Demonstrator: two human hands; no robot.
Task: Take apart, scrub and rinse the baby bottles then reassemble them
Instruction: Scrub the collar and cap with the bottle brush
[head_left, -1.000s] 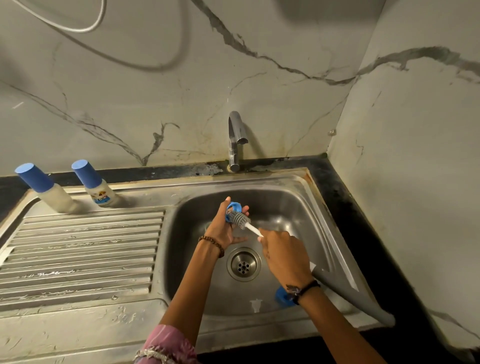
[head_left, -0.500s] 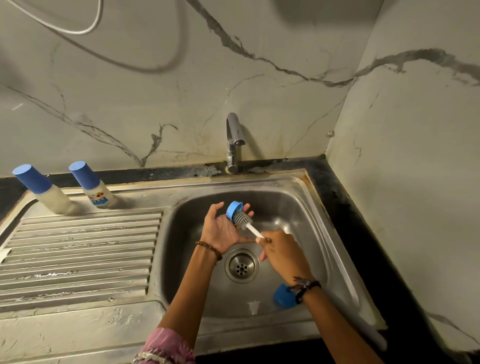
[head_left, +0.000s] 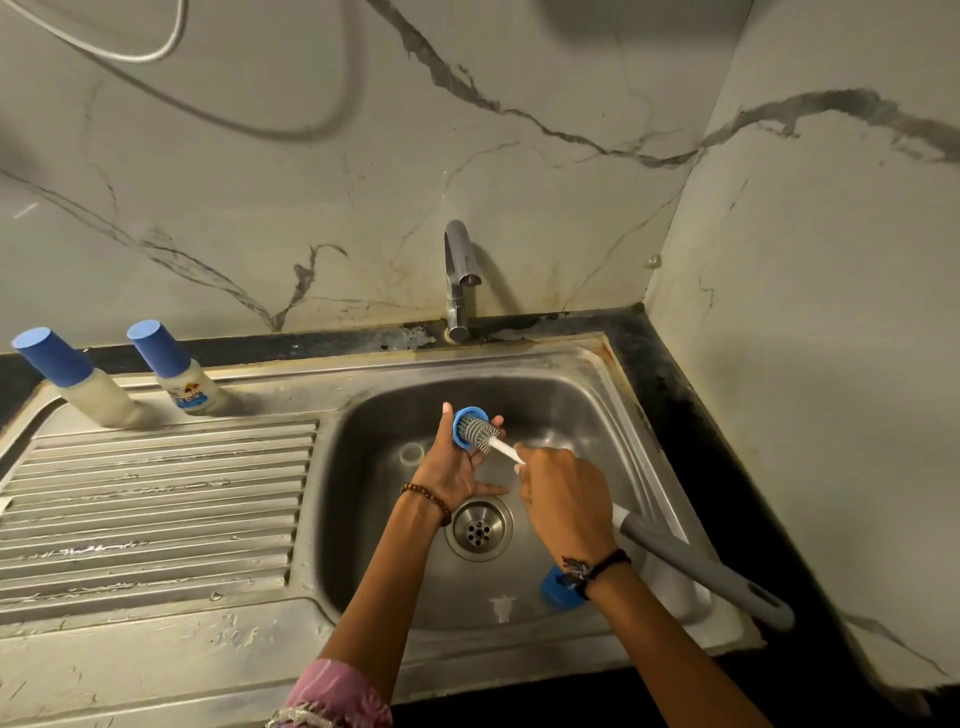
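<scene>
Currently the left hand (head_left: 457, 467) grips the blue collar (head_left: 466, 426), apparently by its rim; the right hand (head_left: 563, 499), clasping the brush (head_left: 480, 432), should twist its bristles through.

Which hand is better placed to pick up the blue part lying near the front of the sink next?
Probably the right hand: the blue ring lies just under its wrist, though it grips the bottle brush.

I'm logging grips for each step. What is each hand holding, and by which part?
Left hand holds the blue bottle ring by its outer rim; right hand grips the brush mid-handle.
</scene>
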